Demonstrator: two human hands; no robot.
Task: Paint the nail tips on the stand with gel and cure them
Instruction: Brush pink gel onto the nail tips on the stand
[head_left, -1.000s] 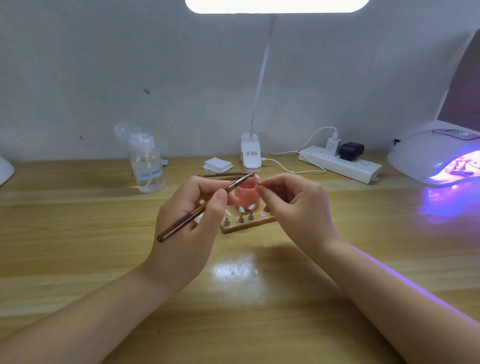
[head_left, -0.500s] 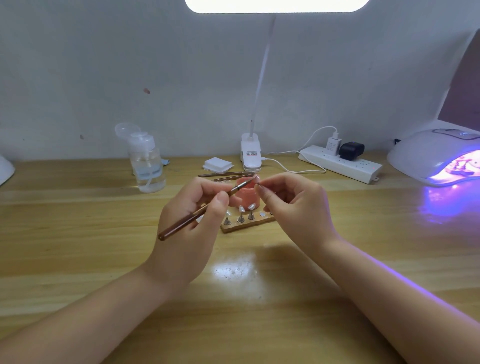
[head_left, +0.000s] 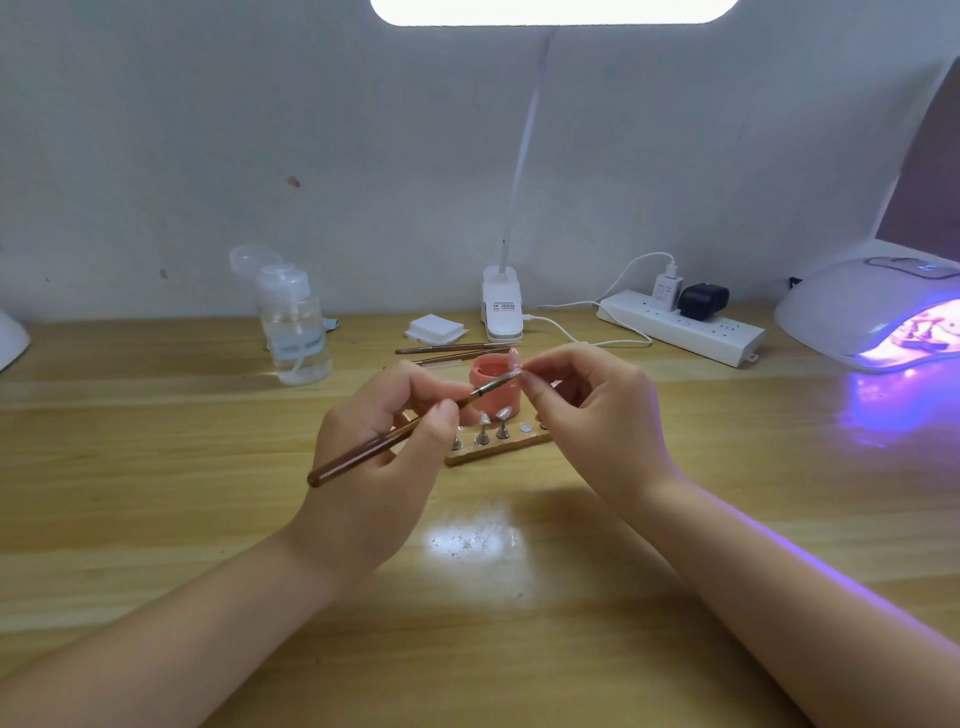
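My left hand (head_left: 384, 441) grips a brown brush (head_left: 395, 436), its bristles touching a small nail tip (head_left: 515, 366) that my right hand (head_left: 597, 410) pinches between thumb and fingers. Both hands hover over the table. Behind them stands an open pink gel jar (head_left: 496, 384). In front of the jar lies the wooden stand (head_left: 498, 449) with metal pegs, a few carrying nail tips; its left end is hidden by my left hand. A white curing lamp (head_left: 878, 312) glows purple at the far right, with something inside it.
Two spare brushes (head_left: 452, 353) lie behind the jar. A clear pump bottle (head_left: 293, 332) stands at the back left, white pads (head_left: 435, 330) and a clip lamp base (head_left: 501, 312) at the back centre, a power strip (head_left: 680, 325) to the right.
The brush tip has shifted slightly to the right along the nail tip. Both hands stay almost where they were.
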